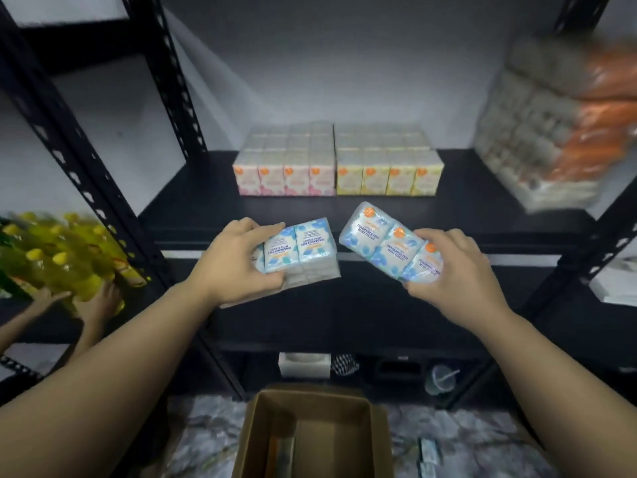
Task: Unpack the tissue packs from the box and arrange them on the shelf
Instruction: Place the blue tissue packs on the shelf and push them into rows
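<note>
Shelf (179,201) space in front of the two rows already placed is what the coming move is depending on. The left hand (238,260) is gripping one blue tissue pack (296,250), thumb below and fingers curled over the top, and its long axis is running almost level, left to right. The right hand (455,270) is gripping a second blue pack (382,241), and this one is tilting, its far end pointing up and to the left toward the shelf. Both packs are hanging in the air just before the front edge of the shelf board, not resting on it.

Behind them, the pink packs (284,174) and the yellow packs (387,174) are standing side by side, touching each other, near the back wall. The free strip of board is lying between these rows and the hands, so I judge the packs need to go forward and a little up. The left hand is nearer to the place before the pink row, the right hand to the place before the yellow row.

Nothing is standing in this path. A blurred bundle of packs (537,125) is sitting at the right end of the shelf, well apart. The cardboard box (310,439) is open on the floor below and looks nearly empty. On the next rack at the left, another person's hand (100,301) is touching yellow bottles (58,257).
</note>
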`<state>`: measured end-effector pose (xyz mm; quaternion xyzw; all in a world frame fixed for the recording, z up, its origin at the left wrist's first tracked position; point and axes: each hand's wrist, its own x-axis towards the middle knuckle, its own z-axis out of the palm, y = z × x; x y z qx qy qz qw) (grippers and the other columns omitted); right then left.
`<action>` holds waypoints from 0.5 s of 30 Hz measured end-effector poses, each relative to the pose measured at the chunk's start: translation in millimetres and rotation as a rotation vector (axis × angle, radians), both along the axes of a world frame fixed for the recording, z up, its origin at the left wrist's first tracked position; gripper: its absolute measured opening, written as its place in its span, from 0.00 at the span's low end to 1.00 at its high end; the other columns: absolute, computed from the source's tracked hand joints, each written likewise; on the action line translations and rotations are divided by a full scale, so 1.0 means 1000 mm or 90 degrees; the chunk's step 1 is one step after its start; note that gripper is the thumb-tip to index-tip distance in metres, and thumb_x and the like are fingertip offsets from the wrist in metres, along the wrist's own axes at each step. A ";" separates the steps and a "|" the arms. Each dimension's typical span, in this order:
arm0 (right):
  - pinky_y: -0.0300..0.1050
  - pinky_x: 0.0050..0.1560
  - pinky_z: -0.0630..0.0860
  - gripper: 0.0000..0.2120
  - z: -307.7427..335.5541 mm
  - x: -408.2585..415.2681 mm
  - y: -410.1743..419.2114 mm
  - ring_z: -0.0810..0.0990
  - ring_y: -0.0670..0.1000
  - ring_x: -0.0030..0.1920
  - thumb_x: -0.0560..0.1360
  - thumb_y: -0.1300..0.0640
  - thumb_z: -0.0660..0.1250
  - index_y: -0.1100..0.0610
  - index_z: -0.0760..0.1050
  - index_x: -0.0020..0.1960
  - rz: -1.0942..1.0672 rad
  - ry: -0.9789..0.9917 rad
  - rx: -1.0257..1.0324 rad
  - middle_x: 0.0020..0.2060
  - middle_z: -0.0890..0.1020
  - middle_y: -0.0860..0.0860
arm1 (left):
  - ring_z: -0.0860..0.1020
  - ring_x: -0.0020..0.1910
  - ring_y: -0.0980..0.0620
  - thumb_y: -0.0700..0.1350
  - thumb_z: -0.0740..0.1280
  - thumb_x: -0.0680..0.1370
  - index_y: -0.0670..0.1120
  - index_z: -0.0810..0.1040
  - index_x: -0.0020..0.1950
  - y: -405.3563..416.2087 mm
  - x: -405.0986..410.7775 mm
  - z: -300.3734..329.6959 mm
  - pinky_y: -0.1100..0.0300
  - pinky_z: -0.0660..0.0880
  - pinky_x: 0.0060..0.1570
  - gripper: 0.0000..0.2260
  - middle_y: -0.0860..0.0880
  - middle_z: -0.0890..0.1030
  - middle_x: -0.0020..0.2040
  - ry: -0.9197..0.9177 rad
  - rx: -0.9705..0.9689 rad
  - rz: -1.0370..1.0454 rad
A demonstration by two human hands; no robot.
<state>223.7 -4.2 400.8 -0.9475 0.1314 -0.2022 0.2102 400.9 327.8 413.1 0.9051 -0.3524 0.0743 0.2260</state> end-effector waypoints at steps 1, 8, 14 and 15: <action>0.50 0.58 0.68 0.38 0.006 0.007 -0.003 0.70 0.49 0.57 0.65 0.48 0.80 0.42 0.69 0.71 -0.002 -0.004 -0.015 0.54 0.70 0.43 | 0.70 0.58 0.57 0.66 0.71 0.64 0.59 0.70 0.77 0.000 0.011 0.008 0.55 0.72 0.60 0.41 0.59 0.72 0.56 -0.001 0.001 0.000; 0.49 0.60 0.64 0.39 0.044 0.055 -0.009 0.69 0.50 0.61 0.66 0.47 0.81 0.42 0.68 0.74 -0.033 -0.011 -0.102 0.58 0.71 0.43 | 0.71 0.61 0.54 0.67 0.69 0.63 0.61 0.73 0.75 -0.011 0.077 0.054 0.55 0.71 0.58 0.39 0.57 0.75 0.57 0.001 0.052 -0.070; 0.51 0.64 0.65 0.41 0.062 0.087 -0.012 0.69 0.49 0.60 0.66 0.44 0.80 0.40 0.67 0.75 -0.039 0.026 -0.147 0.61 0.72 0.43 | 0.70 0.58 0.55 0.70 0.68 0.61 0.59 0.69 0.77 -0.019 0.118 0.068 0.50 0.75 0.60 0.44 0.58 0.72 0.56 0.005 0.109 -0.109; 0.51 0.64 0.65 0.41 0.064 0.090 -0.013 0.69 0.49 0.60 0.66 0.43 0.80 0.39 0.67 0.76 -0.038 0.033 -0.152 0.61 0.72 0.42 | 0.70 0.58 0.55 0.70 0.68 0.61 0.59 0.69 0.78 -0.019 0.123 0.067 0.51 0.74 0.61 0.45 0.57 0.72 0.57 0.007 0.117 -0.117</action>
